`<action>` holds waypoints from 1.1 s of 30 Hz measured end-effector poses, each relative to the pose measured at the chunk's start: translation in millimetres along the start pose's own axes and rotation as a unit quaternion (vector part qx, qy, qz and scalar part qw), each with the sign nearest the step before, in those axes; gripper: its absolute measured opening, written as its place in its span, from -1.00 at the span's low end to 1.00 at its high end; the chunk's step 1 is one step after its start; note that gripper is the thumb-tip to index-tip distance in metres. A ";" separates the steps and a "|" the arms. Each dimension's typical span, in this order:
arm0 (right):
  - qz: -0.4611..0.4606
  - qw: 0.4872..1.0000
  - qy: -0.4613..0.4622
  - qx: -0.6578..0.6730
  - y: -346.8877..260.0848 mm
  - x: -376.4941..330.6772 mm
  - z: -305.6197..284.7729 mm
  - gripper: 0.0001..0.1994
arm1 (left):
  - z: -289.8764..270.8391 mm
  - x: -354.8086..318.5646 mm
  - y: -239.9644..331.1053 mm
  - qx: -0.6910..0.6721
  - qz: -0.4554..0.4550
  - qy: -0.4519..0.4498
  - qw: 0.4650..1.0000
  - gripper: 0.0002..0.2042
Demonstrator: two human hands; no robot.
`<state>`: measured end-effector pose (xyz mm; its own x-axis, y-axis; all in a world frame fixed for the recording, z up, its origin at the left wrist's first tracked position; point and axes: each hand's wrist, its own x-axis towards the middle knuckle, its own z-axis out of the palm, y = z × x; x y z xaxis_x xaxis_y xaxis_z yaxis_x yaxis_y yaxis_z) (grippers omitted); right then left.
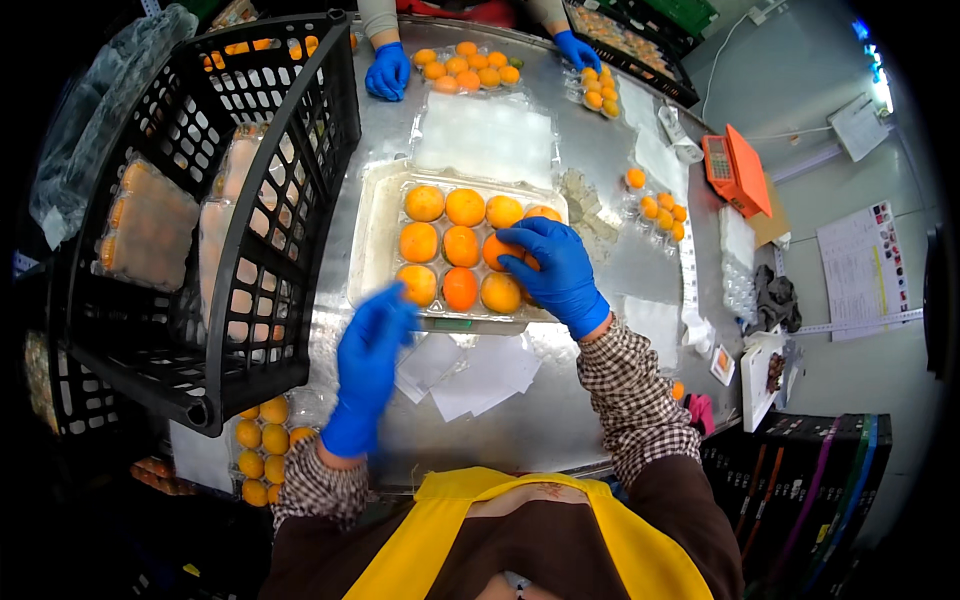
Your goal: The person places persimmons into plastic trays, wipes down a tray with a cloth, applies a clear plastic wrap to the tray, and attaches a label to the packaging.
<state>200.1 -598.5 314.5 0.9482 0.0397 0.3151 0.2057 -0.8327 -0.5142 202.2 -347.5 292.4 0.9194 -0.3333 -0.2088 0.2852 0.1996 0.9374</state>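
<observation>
A clear plastic tray point(378, 240) lies on the metal table in front of me, filled with several orange fruits point(463, 207) in rows. My right hand point(556, 270), in a blue glove, rests on the fruits at the tray's right side, fingers spread over one orange fruit point(497, 250). My left hand point(368, 360), also blue-gloved and blurred, hovers at the tray's lower left corner beside a fruit point(419, 283); nothing is visibly held in it.
A black plastic crate point(270, 250) with packed trays stands at the left. White paper slips point(470, 375) lie below the tray. Another person's blue-gloved hands point(388, 70) work a fruit tray point(470, 68) at the far edge. An orange scale point(735, 168) sits right.
</observation>
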 end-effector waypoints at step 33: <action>0.333 0.897 0.206 -0.205 93.4 -293.0 -22.4 -0.71 | 33.2 189.4 86.7 0.011 0.172 -0.091 0.981 -0.49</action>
<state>-64.0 -700.2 192.0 0.6400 -0.6795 0.3587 -0.5602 -0.7322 -0.3874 392.1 -423.9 343.4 0.8962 -0.4086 0.1727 -0.0415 0.3104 0.9497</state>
